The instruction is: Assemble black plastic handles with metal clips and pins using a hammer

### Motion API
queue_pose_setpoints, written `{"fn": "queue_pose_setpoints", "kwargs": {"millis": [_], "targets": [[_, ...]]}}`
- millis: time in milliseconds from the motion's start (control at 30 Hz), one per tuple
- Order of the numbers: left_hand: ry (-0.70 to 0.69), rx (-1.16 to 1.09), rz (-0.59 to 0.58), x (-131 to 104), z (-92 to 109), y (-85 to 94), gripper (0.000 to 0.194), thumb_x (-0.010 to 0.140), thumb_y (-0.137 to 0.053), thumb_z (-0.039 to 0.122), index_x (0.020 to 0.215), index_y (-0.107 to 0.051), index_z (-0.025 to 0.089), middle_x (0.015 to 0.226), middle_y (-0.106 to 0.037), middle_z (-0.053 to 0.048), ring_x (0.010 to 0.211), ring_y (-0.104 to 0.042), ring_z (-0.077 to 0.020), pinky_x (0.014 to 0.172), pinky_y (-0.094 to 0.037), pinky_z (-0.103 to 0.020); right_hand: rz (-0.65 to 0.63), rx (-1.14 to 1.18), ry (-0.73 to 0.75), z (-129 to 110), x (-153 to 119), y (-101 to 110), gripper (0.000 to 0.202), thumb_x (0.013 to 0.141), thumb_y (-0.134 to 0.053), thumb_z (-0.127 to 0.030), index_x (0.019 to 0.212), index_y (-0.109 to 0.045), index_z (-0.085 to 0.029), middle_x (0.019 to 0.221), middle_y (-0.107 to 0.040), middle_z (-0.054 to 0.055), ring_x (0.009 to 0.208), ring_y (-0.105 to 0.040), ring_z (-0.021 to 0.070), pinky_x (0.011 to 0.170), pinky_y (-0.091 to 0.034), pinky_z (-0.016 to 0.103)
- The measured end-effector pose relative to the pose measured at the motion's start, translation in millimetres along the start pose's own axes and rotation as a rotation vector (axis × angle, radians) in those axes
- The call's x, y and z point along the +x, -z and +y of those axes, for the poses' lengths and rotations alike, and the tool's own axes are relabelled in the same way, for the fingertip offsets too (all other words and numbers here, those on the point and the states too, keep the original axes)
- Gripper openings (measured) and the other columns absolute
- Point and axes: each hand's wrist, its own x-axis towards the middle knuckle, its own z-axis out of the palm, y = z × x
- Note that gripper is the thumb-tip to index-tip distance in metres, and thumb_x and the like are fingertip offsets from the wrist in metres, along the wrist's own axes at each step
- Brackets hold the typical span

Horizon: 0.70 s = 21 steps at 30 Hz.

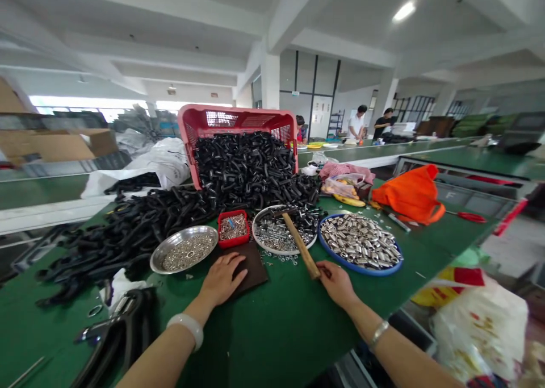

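My left hand (223, 280) lies with its fingers spread on the near left part of a dark brown pad (251, 268), and nothing is in it. My right hand (336, 283) has its fingers curled at the end of a wooden hammer handle (302, 246); whether they grip it is not clear. The handle's far end rests over a white tray of bolts and small metal parts (272, 234). Beside that hand is a blue-rimmed tray of silver cylindrical parts (361, 243). A red box of small pins (233, 229) and a steel dish of tiny parts (185, 250) stand behind my left hand.
A tipped red crate (238, 115) spills black parts (251, 166) across the green table (272, 331). More black handles (128, 325) lie at the near left. An orange bag (409, 195) and a banana (349, 200) lie at the back right. People work in the background.
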Motion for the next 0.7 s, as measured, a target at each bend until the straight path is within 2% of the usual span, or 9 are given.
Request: {"fn": "queue_pose_setpoints", "kwargs": {"millis": [300, 500, 600, 700], "targets": [[0.006, 0.026, 0.012, -6.0, 9.3, 5.1, 0.046, 0.085, -0.030, 0.046, 0.118, -0.051, 0.023, 0.124, -0.049, -0.005, 0.112, -0.044, -0.0200, 0.098, -0.032, -0.036, 0.033, -0.088, 0.030, -10.0, -6.0, 6.2, 0.020, 0.073, -0.046, -0.016, 0.082, -0.064, -0.021, 0.078, -0.065, 0.003, 0.074, -0.058, 0.0168, 0.066, -0.042, 0.025], [0.022, 0.066, -0.007, -8.2, 15.2, 10.5, 0.043, 0.086, -0.030, 0.040, 0.119, -0.051, 0.021, 0.125, -0.049, -0.005, 0.113, -0.044, -0.0188, 0.099, -0.030, -0.033, -0.037, -0.128, 0.019, -13.9, -1.6, 11.4, 0.020, 0.074, -0.049, -0.017, 0.085, -0.064, -0.019, 0.080, -0.066, 0.003, 0.074, -0.059, 0.0158, 0.067, -0.043, 0.024], [0.026, 0.078, -0.015, -8.5, 16.6, 11.7, 0.042, 0.086, -0.032, 0.039, 0.119, -0.050, 0.021, 0.125, -0.049, -0.005, 0.114, -0.043, -0.0183, 0.100, -0.029, -0.032, -0.049, -0.165, -0.003, -12.3, 11.3, 28.7, 0.026, 0.077, -0.045, -0.019, 0.097, -0.061, -0.017, 0.084, -0.066, 0.003, 0.074, -0.060, 0.0144, 0.069, -0.044, 0.023], [0.014, 0.076, -0.002, -8.6, 16.4, 11.9, 0.042, 0.086, -0.033, 0.038, 0.120, -0.050, 0.021, 0.125, -0.049, -0.005, 0.113, -0.044, -0.0181, 0.100, -0.029, -0.032, 0.021, -0.258, -0.055, -8.3, 32.0, 57.0, 0.032, 0.081, -0.039, -0.020, 0.108, -0.056, -0.015, 0.101, -0.063, 0.008, 0.090, -0.057, 0.0167, 0.080, -0.041, 0.026]]}}
